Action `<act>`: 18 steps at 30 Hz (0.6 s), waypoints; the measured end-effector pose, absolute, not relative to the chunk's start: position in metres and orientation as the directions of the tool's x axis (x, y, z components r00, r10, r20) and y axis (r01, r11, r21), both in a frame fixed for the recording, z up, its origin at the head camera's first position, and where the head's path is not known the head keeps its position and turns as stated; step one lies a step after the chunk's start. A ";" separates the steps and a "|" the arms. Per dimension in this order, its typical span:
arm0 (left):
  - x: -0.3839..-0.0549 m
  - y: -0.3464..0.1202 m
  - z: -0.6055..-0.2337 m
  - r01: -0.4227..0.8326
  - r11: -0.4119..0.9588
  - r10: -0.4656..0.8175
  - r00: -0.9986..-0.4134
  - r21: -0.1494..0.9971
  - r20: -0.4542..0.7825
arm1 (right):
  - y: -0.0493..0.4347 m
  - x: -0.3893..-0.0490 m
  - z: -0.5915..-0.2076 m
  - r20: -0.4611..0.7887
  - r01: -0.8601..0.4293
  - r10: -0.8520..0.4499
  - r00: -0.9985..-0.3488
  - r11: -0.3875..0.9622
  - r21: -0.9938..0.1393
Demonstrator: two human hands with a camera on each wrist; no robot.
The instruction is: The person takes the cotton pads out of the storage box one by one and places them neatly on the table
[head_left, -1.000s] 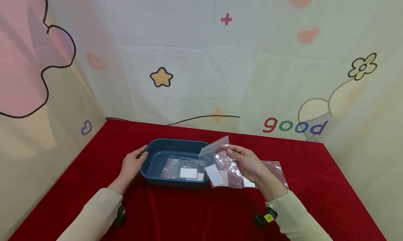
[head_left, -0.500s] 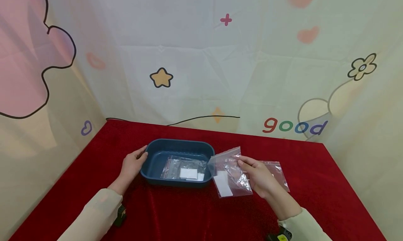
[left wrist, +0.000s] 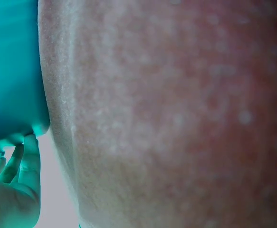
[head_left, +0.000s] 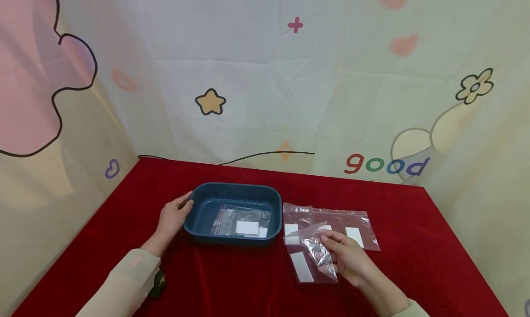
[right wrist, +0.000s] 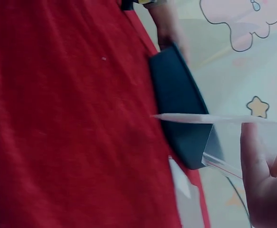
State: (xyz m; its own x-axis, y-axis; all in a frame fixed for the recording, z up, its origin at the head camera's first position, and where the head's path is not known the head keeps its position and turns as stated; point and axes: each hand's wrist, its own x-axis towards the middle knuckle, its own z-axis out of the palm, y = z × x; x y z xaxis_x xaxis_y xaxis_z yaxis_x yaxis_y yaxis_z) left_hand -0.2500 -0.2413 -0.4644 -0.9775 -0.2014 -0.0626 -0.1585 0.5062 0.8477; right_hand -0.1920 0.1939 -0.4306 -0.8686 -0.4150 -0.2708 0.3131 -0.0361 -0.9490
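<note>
My left hand [head_left: 174, 216] holds the left end of a dark blue plastic basin [head_left: 232, 239], thumb at the rim and fingers around the outside. In the left wrist view its fingers [left wrist: 31, 164] meet the basin's edge. My right hand [head_left: 347, 258] pinches a clear zip-lock bag [head_left: 316, 252] between thumb and fingers, in front of the basin's right end. A white card-like piece [head_left: 302, 267] shows inside this bag. In the right wrist view the bag [right wrist: 195, 118] appears nearly edge-on. Several similar bags [head_left: 227, 219] with white pieces lie in the basin.
More clear zip bags [head_left: 361, 218], each with a white piece, lie overlapping in a row right of the basin. Red cloth [head_left: 232, 280] covers the table. A printed white curtain [head_left: 256, 100] stands behind and along both sides.
My right hand has moved the pinched bag from beside the basin's right rim toward the front and right, lower down. The bags lying behind it now show more. My left hand stays on the basin.
</note>
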 end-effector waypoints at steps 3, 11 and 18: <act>-0.249 -0.242 -0.464 -0.154 0.504 -0.203 -0.978 0.850 -0.057 | 0.192 -0.189 -0.438 -0.288 0.339 -0.439 -0.851 -0.042 -0.940; -0.250 -0.242 -0.465 -0.160 0.503 -0.205 -0.977 0.849 -0.062 | 0.179 -0.184 -0.451 -0.316 0.402 -0.484 -0.816 -0.083 -0.912; -0.251 -0.242 -0.467 -0.160 0.501 -0.206 -0.977 0.850 -0.063 | 0.178 -0.182 -0.463 -0.382 0.483 -0.491 -0.783 -0.093 -0.870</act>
State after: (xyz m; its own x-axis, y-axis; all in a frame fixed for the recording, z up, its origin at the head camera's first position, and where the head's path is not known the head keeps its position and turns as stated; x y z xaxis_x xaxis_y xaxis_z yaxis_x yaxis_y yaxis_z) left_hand -0.2508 -0.2420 -0.4665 -0.9765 -0.2061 -0.0626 -0.1603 0.5014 0.8502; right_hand -0.1820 0.1780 -0.4634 -0.7829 -0.4913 -0.3818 0.4832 -0.0934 -0.8705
